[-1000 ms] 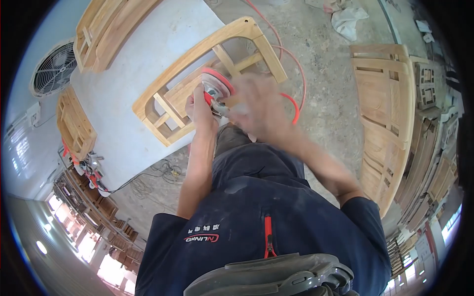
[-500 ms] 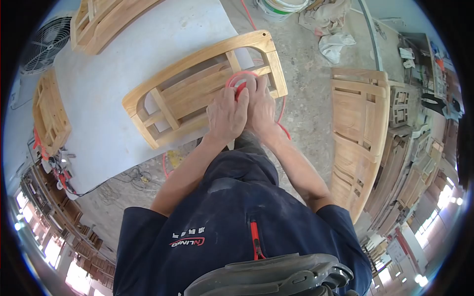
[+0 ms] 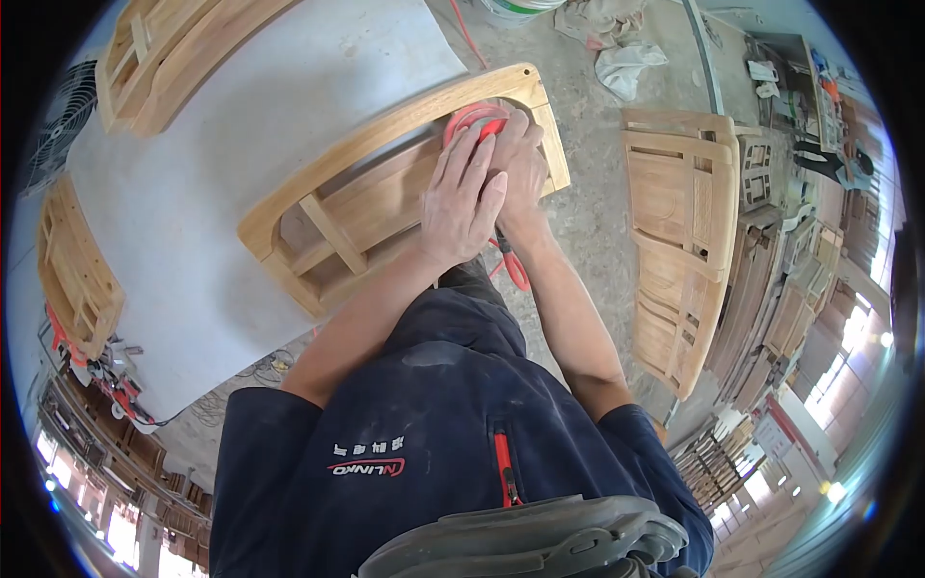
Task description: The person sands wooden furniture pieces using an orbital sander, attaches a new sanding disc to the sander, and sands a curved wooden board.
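Observation:
A pale wooden frame panel with slats and rounded corners (image 3: 332, 159) lies near the right edge of the white-covered table (image 3: 202, 241). On its upper right part is a red round sander (image 3: 474, 117), mostly covered by my hands. My right hand (image 3: 520, 173) is closed over the sander, its fingers bent around the top. My left hand (image 3: 461, 197) lies against it from the left, fingers stretched out with the tips on the sander and the thumb apart. A black and red hose (image 3: 514, 265) hangs below my right wrist.
More wooden frame pieces lie on the table at the upper left (image 3: 173, 58) and far left (image 3: 82, 265). Large wooden panels (image 3: 679, 241) stand to the right. White cloth or bags (image 3: 628, 69) and a bucket (image 3: 520, 8) are on the floor beyond. A fan (image 3: 63, 120) stands at left.
Both hands and the sander have moved up along the panel, toward its far right corner. My left fingers have straightened. The view has shifted slightly.

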### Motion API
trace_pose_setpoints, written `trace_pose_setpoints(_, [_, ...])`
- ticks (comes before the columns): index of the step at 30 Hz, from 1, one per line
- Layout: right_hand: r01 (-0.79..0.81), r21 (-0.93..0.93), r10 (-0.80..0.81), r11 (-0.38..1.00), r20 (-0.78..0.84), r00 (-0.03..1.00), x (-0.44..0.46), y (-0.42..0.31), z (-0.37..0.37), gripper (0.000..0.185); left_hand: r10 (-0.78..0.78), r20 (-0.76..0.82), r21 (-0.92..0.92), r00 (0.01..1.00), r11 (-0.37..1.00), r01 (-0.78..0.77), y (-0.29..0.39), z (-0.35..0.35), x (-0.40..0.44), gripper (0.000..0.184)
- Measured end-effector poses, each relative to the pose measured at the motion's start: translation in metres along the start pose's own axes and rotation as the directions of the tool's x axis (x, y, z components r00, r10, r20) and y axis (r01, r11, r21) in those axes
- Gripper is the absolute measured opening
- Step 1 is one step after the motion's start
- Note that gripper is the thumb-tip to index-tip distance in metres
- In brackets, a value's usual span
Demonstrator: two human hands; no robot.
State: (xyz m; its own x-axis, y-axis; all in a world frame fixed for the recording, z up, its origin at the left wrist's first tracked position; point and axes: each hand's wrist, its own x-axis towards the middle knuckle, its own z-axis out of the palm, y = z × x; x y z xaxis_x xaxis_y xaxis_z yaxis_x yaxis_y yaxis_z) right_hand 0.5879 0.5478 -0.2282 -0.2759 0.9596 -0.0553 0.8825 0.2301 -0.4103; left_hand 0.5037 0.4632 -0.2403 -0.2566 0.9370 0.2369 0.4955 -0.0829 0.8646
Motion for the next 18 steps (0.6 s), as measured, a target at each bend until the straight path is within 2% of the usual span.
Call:
trace_pose_setpoints(1, [-0.009,-0.007,0.009,1.0,0.002,1.0,-0.001,0.0,-0.002,0.048,-0.001,0.007,-0.02,1.0,1.0,0.001,-0.002,-0.002,-0.002,0.056])
trace_pose_setpoints(3, [0.116,0.005,-0.115,0.993,0.182,0.977,-0.003,0.0,-0.009,0.046,-0.017,0.014,-0.004,1.0,1.0,0.017,-0.001,-0.005,-0.017,0.058])
trace_pose_setpoints(5, [0.109,-0.033,-0.103,0.994,0.147,0.984,-0.007,-0.003,-0.013,0.044,-0.026,0.011,0.016,1.0,1.0,0.026,-0.002,-0.005,-0.02,0.059])
trace_pose_setpoints(7, [0.108,-0.063,-0.1,0.992,0.12,0.988,-0.004,-0.003,-0.009,0.042,0.033,0.03,-0.027,0.999,0.999,-0.032,0.0,-0.006,-0.017,0.063])
trace_pose_setpoints(9, [0.054,-0.044,-0.054,0.998,0.012,0.998,0.002,-0.001,-0.002,0.042,0.046,0.042,-0.026,0.998,0.999,-0.045,-0.004,-0.004,-0.007,0.064])
trace_pose_setpoints(13, [0.057,-0.127,-0.042,0.99,0.116,0.992,-0.005,0.001,-0.009,0.044,0.025,0.102,-0.053,0.994,0.998,-0.02,-0.007,-0.004,-0.02,0.067])
trace_pose_setpoints(15, [0.003,-0.173,0.033,0.985,0.201,0.979,-0.024,0.005,-0.012,0.046,0.026,0.153,-0.063,0.988,0.998,-0.016,-0.004,-0.005,-0.036,0.067])
trace_pose_setpoints(18, [-0.001,-0.152,0.032,0.988,0.198,0.98,-0.057,0.024,-0.014,0.051,-0.003,0.218,-0.099,0.976,0.995,0.025,0.004,-0.009,-0.059,0.067])
